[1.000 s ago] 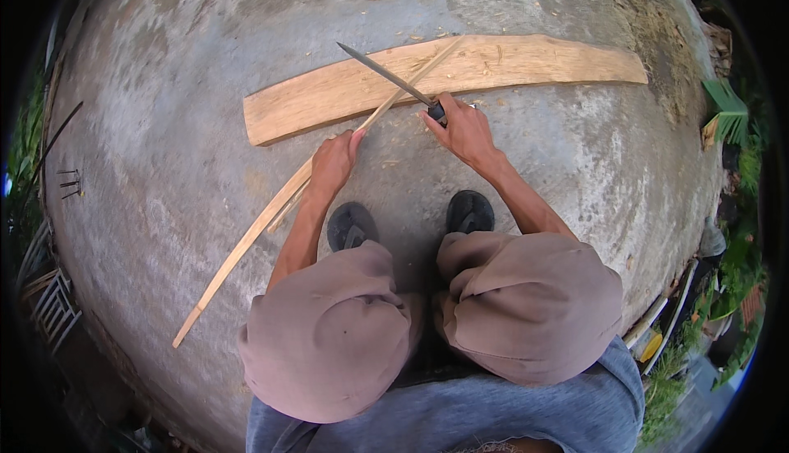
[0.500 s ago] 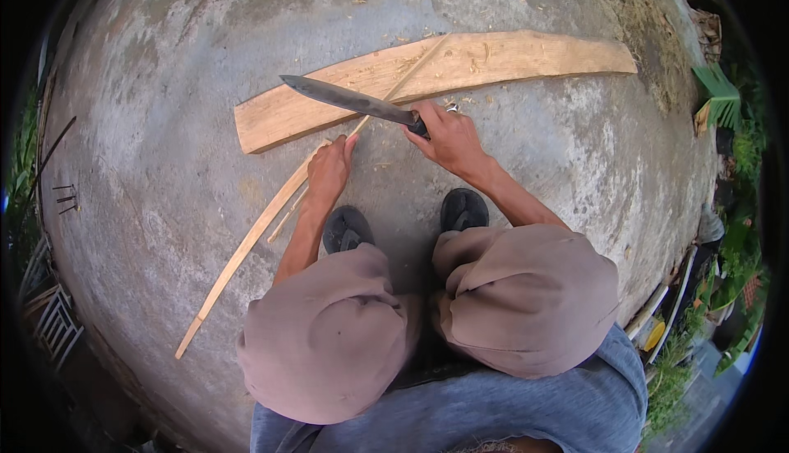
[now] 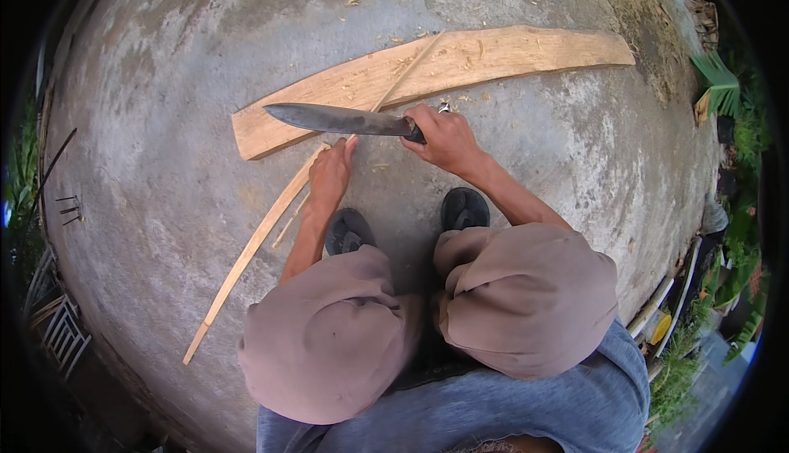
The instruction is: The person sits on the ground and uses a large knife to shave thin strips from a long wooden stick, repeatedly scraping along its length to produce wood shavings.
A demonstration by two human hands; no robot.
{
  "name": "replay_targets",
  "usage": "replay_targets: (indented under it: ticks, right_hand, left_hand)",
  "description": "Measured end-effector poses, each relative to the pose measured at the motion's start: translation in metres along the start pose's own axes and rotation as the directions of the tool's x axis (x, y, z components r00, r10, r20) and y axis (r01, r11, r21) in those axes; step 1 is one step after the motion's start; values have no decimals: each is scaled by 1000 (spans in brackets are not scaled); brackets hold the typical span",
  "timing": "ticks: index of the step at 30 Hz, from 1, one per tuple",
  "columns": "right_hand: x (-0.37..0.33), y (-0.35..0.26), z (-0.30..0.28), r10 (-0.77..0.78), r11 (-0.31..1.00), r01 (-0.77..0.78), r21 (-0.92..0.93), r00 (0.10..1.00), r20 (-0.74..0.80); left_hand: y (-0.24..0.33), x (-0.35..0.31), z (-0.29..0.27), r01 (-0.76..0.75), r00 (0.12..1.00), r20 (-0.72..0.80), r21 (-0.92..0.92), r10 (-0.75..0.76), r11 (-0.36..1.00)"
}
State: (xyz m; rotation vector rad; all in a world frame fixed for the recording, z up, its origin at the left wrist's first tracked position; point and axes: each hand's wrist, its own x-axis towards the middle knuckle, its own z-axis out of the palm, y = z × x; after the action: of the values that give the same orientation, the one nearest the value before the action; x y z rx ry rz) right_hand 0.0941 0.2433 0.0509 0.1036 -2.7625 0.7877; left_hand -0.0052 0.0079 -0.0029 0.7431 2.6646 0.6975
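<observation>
Right hand (image 3: 445, 137) grips the knife (image 3: 341, 117). Left hand (image 3: 330, 175) pinches the stick (image 3: 408, 71), its tip at the board's (image 3: 501, 52) far edge.

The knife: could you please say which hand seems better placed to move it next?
Probably the right hand: its grip is on the knife, while the left hand holds the thin strip.

Mauve-brown trousers (image 3: 526, 297), blue-grey shirt (image 3: 460, 412), dark sandals (image 3: 464, 206)

The knife blade (image 3: 337, 118) is dark grey, the wooden plank (image 3: 518, 48) pale tan, the trousers (image 3: 526, 301) plain mauve-brown.
</observation>
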Motion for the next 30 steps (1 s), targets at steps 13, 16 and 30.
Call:
replay_targets:
  ticks: [13,16,30]
  right_hand:
    - [6,-2,-4,189,982,-190,-6,974,124]
    - [4,32,10,319,943,-292,-160,932,175]
    - [9,55,7,443,881,-381,-280,873,204]
  left_hand:
    - [-3,0,8,-2,1000,4,22,2,1000]
    - [-3,1,7,10,1000,13,54,-10,998]
    - [2,3,13,-25,1000,-6,40,25,999]
